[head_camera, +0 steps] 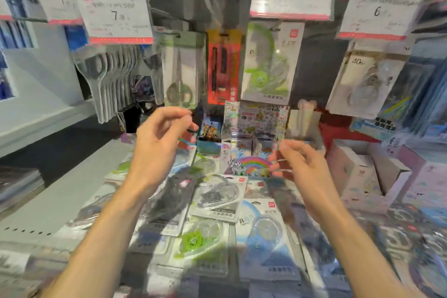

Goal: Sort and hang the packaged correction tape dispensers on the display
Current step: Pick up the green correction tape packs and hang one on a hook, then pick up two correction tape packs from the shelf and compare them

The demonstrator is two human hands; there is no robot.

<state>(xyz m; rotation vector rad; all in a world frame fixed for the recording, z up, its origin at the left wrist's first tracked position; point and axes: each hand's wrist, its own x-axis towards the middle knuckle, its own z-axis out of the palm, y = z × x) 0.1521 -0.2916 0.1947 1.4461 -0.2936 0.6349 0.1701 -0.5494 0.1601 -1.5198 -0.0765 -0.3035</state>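
Observation:
Several packaged correction tape dispensers lie loose on the shelf below my hands: a grey one [219,197], a green one [199,237] and a blue one [263,230]. On the hooks above hang a green-printed dispenser pack [271,63] and a clear one marked 40m [362,82]. My left hand [162,138] is raised just under a hanging scissors pack [180,72], its fingers loosely curled with nothing visible in them. My right hand [297,164] hovers over the pile, fingers relaxed and holding nothing. The picture is motion-blurred.
Price tags [116,17] hang on the hook ends overhead. An orange pen pack [223,68] hangs between the scissors and the green pack. Colourful card boxes [249,159] stand at the back of the shelf, and an open white carton [370,172] sits to the right.

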